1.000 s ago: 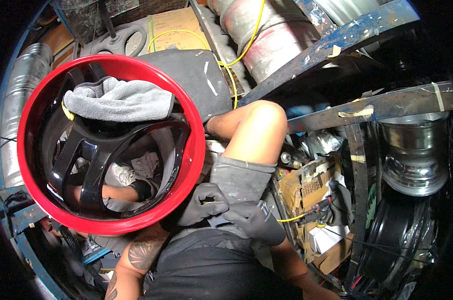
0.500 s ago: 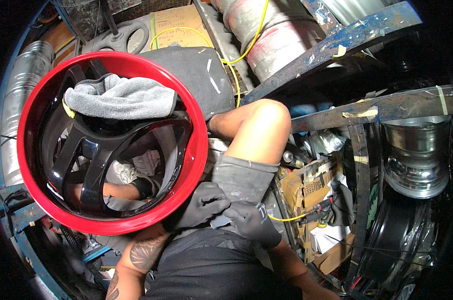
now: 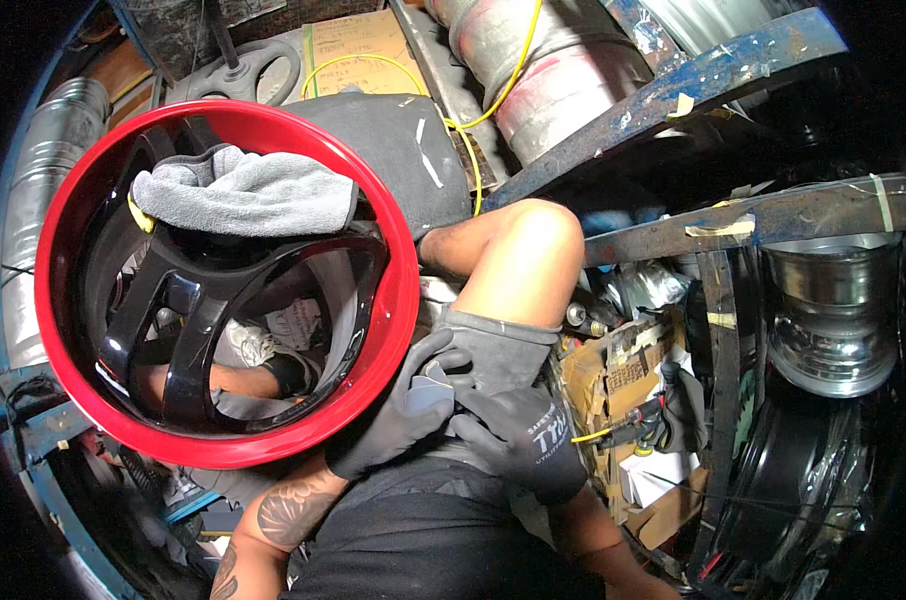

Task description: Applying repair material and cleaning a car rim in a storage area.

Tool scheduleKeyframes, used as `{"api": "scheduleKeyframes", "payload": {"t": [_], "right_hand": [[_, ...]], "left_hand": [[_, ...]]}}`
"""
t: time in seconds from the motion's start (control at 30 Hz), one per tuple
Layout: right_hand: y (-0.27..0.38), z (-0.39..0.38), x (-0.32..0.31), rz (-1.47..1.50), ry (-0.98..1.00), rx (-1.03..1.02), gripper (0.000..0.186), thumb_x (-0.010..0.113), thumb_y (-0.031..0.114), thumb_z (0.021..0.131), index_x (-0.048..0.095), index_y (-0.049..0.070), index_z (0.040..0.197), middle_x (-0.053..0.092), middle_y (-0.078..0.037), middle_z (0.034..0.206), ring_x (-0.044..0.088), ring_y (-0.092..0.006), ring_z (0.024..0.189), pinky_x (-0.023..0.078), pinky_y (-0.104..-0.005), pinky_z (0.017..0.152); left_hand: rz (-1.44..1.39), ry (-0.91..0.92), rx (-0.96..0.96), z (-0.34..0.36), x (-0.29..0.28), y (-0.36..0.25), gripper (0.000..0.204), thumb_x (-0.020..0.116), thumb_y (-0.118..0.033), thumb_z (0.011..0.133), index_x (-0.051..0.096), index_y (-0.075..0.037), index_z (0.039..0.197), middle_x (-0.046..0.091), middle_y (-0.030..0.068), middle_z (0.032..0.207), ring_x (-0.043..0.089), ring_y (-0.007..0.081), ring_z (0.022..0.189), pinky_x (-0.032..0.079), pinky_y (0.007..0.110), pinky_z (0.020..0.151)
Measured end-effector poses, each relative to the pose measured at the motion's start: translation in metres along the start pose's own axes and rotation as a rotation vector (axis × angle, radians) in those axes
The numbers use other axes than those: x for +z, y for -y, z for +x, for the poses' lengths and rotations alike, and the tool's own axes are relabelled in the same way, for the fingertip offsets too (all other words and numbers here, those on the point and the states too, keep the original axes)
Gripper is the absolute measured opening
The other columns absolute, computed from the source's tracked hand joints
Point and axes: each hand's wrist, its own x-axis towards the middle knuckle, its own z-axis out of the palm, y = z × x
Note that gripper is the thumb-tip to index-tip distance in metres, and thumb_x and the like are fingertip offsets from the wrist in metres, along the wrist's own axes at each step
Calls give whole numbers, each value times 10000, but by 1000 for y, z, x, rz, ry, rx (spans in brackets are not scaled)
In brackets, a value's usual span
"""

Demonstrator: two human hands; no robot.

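Both my hands wear dark grey work gloves and meet low over my lap. In my left hand [image 3: 398, 415] is a small folded grey-blue sheet [image 3: 430, 392], gripped between thumb and fingers. Fingers of my right hand [image 3: 523, 435] are curled in against the sheet's right edge, partly hiding it. To the left rests a large wheel rim with a glossy red lip [image 3: 405, 290] and black spokes [image 3: 188, 350]. A grey cloth [image 3: 248, 195] with a yellow edge spot lies across the spokes near the top.
Beyond the wheel stands a dark padded surface [image 3: 388, 140]. A yellow cord [image 3: 468, 150] runs past it. Blue metal rack beams [image 3: 663, 110] cross at the right, by a silver rim [image 3: 833, 320]. Below are a torn cardboard box [image 3: 613, 375] and a black-handled tool [image 3: 663, 415].
My hands have risen slightly and drawn a little apart, and the folded sheet now shows more fully in my left hand. My right glove has turned, showing its back. The wheel has barely shifted.
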Motion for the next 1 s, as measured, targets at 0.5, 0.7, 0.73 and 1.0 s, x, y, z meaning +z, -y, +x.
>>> {"api": "scheduleKeyframes", "payload": {"t": [0.5, 0.7, 0.73, 1.0], "right_hand": [[-17, -1, 12, 180, 85, 139, 383, 605, 387, 929, 623, 84, 1163, 376, -272, 1469, 301, -429, 1396, 238, -512, 1136], [-18, -6, 11, 343, 93, 266, 311, 692, 231, 886, 628, 50, 1131, 545, -233, 1316, 514, -396, 1219, 399, -445, 1038], [-16, -3, 8, 342, 93, 269, 311, 692, 231, 886, 628, 50, 1131, 545, -233, 1316, 514, -396, 1219, 399, -445, 1038], [-2, 9, 0, 676, 51, 570, 243, 689, 177, 907, 699, -8, 1064, 703, -139, 1041, 659, -201, 966, 498, -311, 877]], "left_hand": [[-166, 192, 34, -5, 0, -10, 1016, 724, -248, 853, 39, -6, 1563, 232, 237, 1583, 221, 286, 1490, 211, 405, 1197], [86, 111, -82, -7, -11, -18, 915, 718, -285, 888, 153, 1, 1550, 400, 184, 1499, 403, 241, 1381, 338, 372, 1122], [85, 114, -84, -7, -11, -16, 915, 718, -285, 888, 153, 1, 1550, 400, 184, 1499, 403, 241, 1381, 338, 372, 1122], [255, -62, -34, -18, -1, 5, 765, 751, -333, 865, 397, 3, 1453, 510, 123, 1391, 449, 206, 1311, 329, 345, 1113]]}}
